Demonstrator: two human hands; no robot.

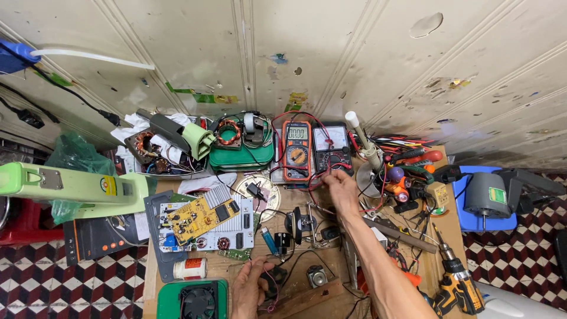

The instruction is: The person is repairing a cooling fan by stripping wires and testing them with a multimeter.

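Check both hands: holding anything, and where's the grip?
Left hand pinches thin red and black wires near their lower loop. Right hand reaches to the leads at the dark analog meter; whether it grips one cannot be told.

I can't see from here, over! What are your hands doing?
Right hand reaching by the black meter. Left hand pinching thin wires. Red leads and tools crowd the bench.

A cream panelled wall [354,53] with raised ribs fills the upper part of the view, its paint chipped and stained in patches. A white tube [88,57] and black cables [71,94] run across it at the left. Below stands a wooden counter [446,230]. The floor [35,283] on either side shows dark red and white checkered tiles.
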